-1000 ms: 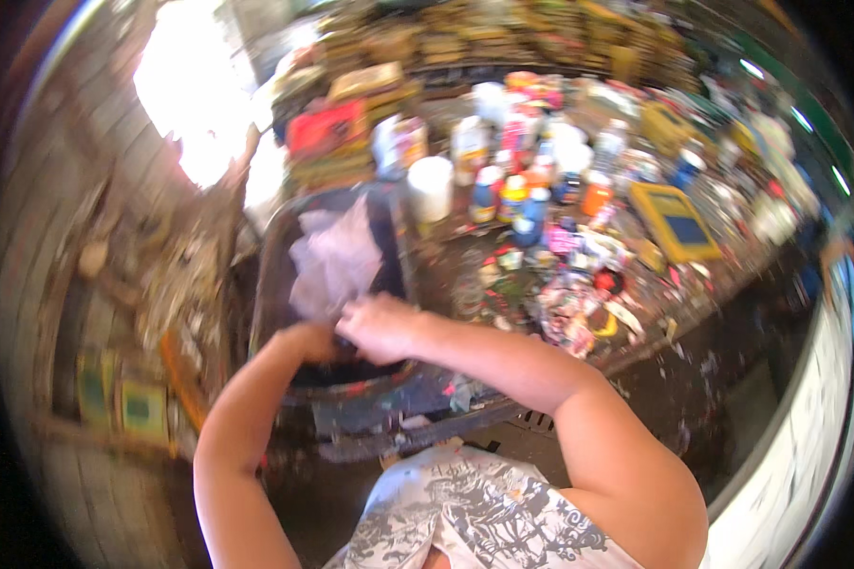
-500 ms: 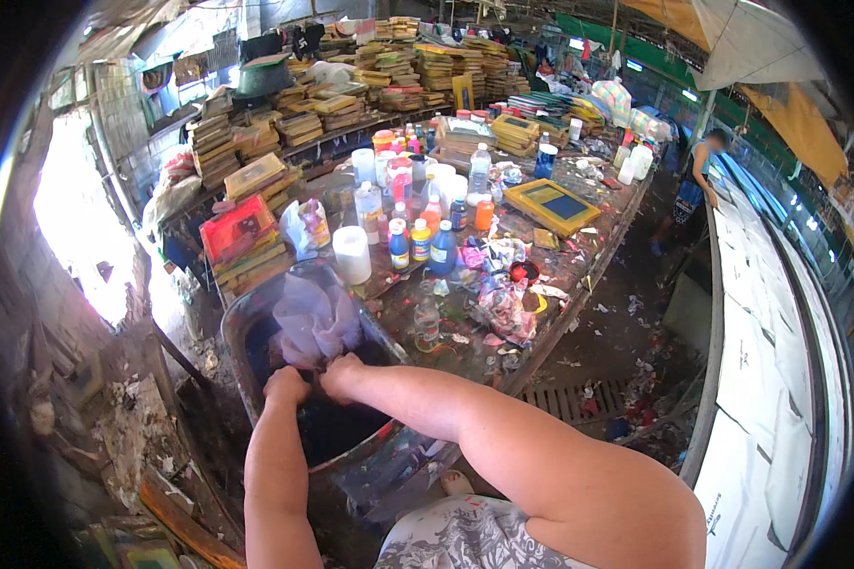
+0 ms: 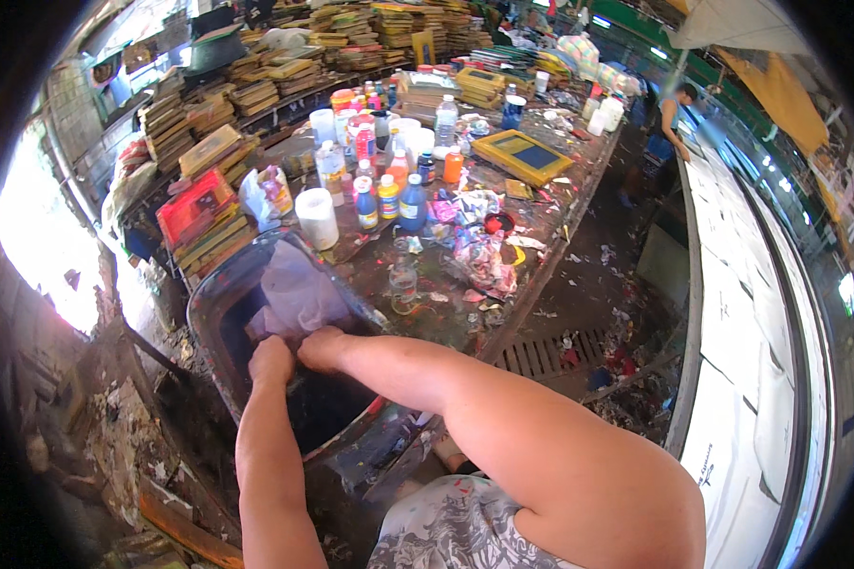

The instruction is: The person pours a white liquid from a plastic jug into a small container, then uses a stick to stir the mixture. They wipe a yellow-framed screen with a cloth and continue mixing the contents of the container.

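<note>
A thin, pale lilac cloth [image 3: 299, 289] spreads over the far inner side of a dark, paint-stained tub [image 3: 202, 302]. My left hand [image 3: 272, 359] and my right hand [image 3: 321, 349] are close together above the dark inside of the tub, at the cloth's near edge. Both are closed with their fingers curled down, gripping that edge; the fingertips are mostly hidden. What lies at the bottom of the tub is too dark to make out.
Right of the tub, a cluttered table [image 3: 446, 327] bears paint bottles [image 3: 412, 202], a white container [image 3: 317, 219], crumpled rags [image 3: 484, 261] and a yellow printing frame [image 3: 522, 156]. Stacked frames [image 3: 342, 38] rise behind. A person [image 3: 664, 133] stands by a long white-covered table [image 3: 740, 351].
The view has shifted, so the scene sits further left and higher. Across the tub's far side the cloth looks smoother and more spread out. Both hands still grip its near edge.
</note>
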The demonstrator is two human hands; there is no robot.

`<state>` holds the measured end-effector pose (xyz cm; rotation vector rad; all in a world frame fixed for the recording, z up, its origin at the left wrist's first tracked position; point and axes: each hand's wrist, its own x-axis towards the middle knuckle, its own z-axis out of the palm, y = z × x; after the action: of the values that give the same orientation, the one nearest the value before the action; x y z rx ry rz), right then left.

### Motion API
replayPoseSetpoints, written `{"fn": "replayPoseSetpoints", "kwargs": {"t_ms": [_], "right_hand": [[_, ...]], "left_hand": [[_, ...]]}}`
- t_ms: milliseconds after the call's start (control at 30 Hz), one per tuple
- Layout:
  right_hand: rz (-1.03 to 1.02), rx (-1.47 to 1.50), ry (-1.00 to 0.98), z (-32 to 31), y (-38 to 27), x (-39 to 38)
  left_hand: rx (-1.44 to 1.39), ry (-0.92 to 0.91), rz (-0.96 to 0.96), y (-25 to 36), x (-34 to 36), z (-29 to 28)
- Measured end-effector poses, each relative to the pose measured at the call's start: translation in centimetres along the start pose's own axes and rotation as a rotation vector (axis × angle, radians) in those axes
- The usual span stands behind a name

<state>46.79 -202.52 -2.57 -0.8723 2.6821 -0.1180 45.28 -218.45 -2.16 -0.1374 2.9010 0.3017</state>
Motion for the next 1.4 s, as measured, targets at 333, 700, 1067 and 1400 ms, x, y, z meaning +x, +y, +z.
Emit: {"fn": "replayPoseSetpoints", "kwargs": {"t_ms": [333, 700, 1067, 1400], "right_hand": [[0.023, 0.045, 0.269, 3.0, 4.0, 2.3], [0.037, 0.126, 0.016, 3.2, 3.5, 3.5], [0.078, 0.024, 0.185, 0.9, 2.3, 0.2], [0.053, 0.193, 0.169, 2.5, 2.6, 1.5]], "left_hand": [[-0.102, 0.087, 0.169, 1.6, 1.1, 1.1], [0.017, -0.053, 0.064, 1.1, 2.1, 1.2], [-0.274, 0.069, 0.089, 3.1, -1.4, -1.5], [-0.143, -0.094, 0.165, -0.5, 2.3, 2.0]]}}
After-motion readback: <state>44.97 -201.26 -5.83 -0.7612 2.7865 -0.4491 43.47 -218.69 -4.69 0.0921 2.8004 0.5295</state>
